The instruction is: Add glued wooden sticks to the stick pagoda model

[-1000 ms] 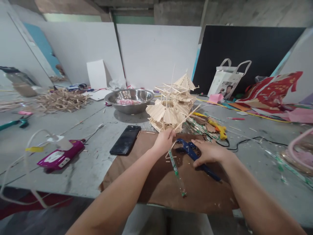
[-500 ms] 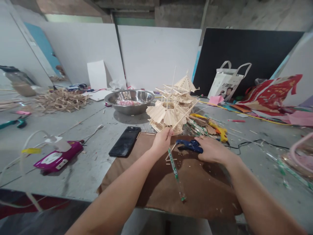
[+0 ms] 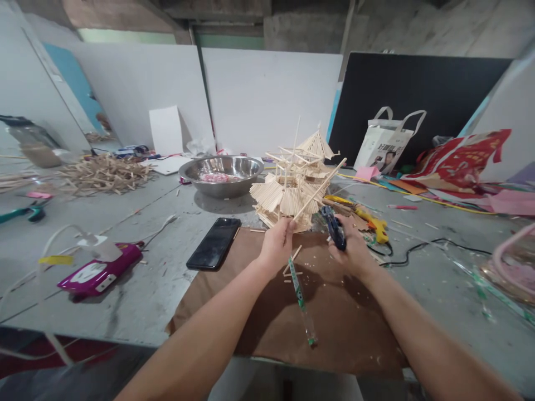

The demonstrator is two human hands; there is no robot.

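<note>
A grey table (image 3: 161, 301) is strewn with small scraps. Its near middle is covered by a brown sheet (image 3: 351, 328), with a phone (image 3: 214, 243) placed at the sheet's left edge. A power strip (image 3: 100, 271) is set farther left. Beyond these, a stick heap (image 3: 106, 174), a steel bowl (image 3: 219, 189) and a stick model (image 3: 288, 200) are borne, with a white bag (image 3: 378, 147) stood far back at the right.

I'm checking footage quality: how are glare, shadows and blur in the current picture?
Head view: bright glints inside the steel bowl; head view: soft shadows across the brown paper; head view: lidded bottle at the left edge smeared and stretched, stick model near the middle sharper.
</note>
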